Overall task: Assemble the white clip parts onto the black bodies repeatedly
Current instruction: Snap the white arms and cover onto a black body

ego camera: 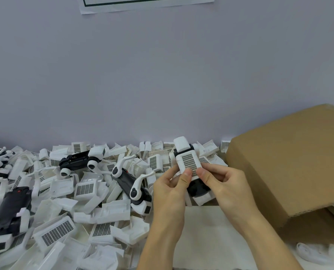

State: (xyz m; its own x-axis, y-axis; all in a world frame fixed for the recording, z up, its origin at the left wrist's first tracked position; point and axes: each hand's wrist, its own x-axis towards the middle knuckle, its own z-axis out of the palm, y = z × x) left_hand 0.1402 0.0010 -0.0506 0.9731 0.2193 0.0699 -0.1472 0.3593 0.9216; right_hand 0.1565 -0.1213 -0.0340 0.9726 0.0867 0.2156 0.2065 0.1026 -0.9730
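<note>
Centre right of the frame: the left hand [170,189] and the right hand [223,181] hold one assembly between them, each grip clamped on it, both thumbs pressing a white clip part [188,162] with a gridded face onto the black body [198,189] beneath it. The body shows dark below the thumbs; a white cap projects from the assembly's far end, toward the wall [162,75].

Step in hand, as judged: seating the clip on the body. Whether it has already snapped home cannot be told. The next move calls for firm, even thumb pressure along the clip until it locks, then setting the finished unit aside and taking up a fresh body and clip.

Left half of the frame: a heap of loose white clip parts [84,189] covers the table [211,227], with further black bodies [132,184] lying among them. Right edge: a brown cardboard box [291,162], near the hands.
</note>
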